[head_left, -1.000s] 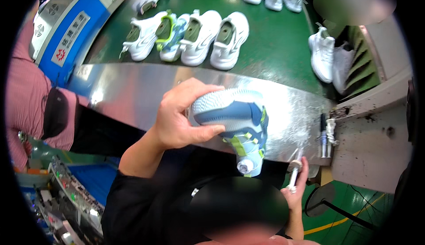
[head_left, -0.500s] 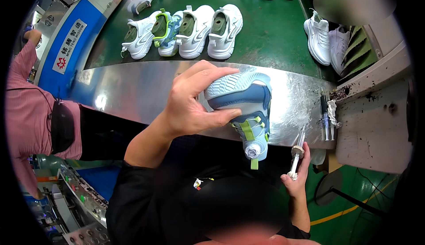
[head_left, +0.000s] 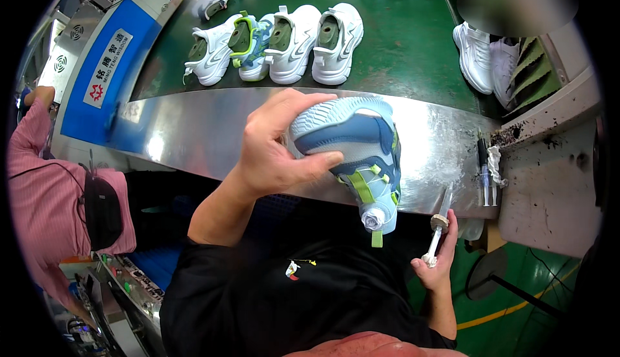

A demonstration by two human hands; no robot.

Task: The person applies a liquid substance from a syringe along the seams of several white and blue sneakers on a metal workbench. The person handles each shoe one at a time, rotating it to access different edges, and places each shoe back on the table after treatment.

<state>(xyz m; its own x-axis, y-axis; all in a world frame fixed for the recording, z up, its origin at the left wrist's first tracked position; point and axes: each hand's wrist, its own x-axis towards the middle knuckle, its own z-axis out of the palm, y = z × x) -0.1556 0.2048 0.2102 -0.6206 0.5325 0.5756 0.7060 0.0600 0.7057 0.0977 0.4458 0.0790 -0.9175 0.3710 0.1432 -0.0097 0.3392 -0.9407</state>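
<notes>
My left hand [head_left: 279, 147] grips a blue sneaker [head_left: 361, 153] by its sole and side, above the near edge of the metal ledge. The sneaker has a pale blue sole, lime green straps and a white stuffed opening, and its heel end points toward me. Lower right, my right hand [head_left: 440, 254] is closed around a syringe [head_left: 439, 228] with a clear barrel, a white plunger and a dirty wrapping at its flange. The syringe tip points away from me, apart from the sneaker.
Several sneakers [head_left: 294, 44] stand in a row on the green table [head_left: 400, 47] beyond the metal ledge [head_left: 194, 121]. Two more syringes [head_left: 484, 170] and a crumpled white tissue [head_left: 495, 163] lie at the ledge's right end. A person in a pink shirt [head_left: 51, 202] stands at left.
The sneaker has turned slightly in my left hand. The right hand keeps hold of the syringe. The surroundings have shifted a little to the right in the view.
</notes>
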